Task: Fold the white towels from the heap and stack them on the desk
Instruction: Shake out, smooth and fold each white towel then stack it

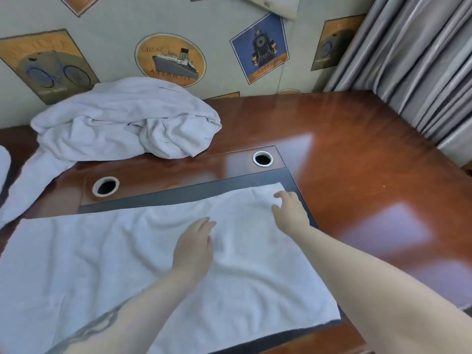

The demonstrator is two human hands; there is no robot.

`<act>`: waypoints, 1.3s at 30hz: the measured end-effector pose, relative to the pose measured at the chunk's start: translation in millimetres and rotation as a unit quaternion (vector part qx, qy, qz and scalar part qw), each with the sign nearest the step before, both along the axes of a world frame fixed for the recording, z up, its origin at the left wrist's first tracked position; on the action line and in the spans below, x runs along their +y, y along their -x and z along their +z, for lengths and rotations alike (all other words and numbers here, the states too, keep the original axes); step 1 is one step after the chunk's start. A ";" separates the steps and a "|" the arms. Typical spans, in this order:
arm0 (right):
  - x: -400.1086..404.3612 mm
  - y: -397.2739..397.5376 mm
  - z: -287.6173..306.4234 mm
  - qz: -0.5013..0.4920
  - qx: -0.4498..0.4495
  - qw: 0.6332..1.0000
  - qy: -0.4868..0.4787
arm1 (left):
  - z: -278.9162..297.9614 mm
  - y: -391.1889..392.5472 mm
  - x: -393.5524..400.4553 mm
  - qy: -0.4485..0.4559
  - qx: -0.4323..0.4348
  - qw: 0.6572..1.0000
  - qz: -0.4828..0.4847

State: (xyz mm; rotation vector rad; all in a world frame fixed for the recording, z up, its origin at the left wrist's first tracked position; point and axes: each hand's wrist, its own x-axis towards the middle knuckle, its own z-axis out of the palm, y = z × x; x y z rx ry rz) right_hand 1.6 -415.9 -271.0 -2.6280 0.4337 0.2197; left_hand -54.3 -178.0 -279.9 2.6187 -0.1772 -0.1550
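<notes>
A white towel point(107, 256) lies spread flat across the dark pad point(178, 194) on the wooden desk point(357, 154). My left hand point(194, 246) rests palm down on the towel's middle, fingers slightly apart. My right hand point(290, 208) is at the towel's far right corner, fingers bent onto the cloth; whether it pinches the corner is unclear. A crumpled heap of white towels point(127, 121) sits at the desk's back left against the wall.
Two round cable holes point(105, 186) point(263, 158) are set in the desk behind the pad. Grey curtains point(421, 60) hang at the right. Another white cloth point(3, 162) shows at the left edge. Bare glossy wood lies to the right.
</notes>
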 end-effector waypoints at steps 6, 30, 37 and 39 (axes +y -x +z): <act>21.2 -35.8 -39.7 0.117 0.151 0.975 0.110 | -40.1 -45.9 4.9 -0.181 0.131 0.973 -0.058; 12.4 179.5 -63.4 0.167 -0.004 0.977 0.130 | -44.1 94.8 -20.1 -0.192 0.064 0.977 -0.072; 1.4 176.4 -58.4 0.048 0.005 0.990 0.129 | -42.4 162.3 47.6 -0.193 0.107 0.973 0.061; 30.0 175.7 -51.5 0.042 0.016 0.992 0.118 | -40.0 177.3 72.0 -0.187 0.125 0.967 0.115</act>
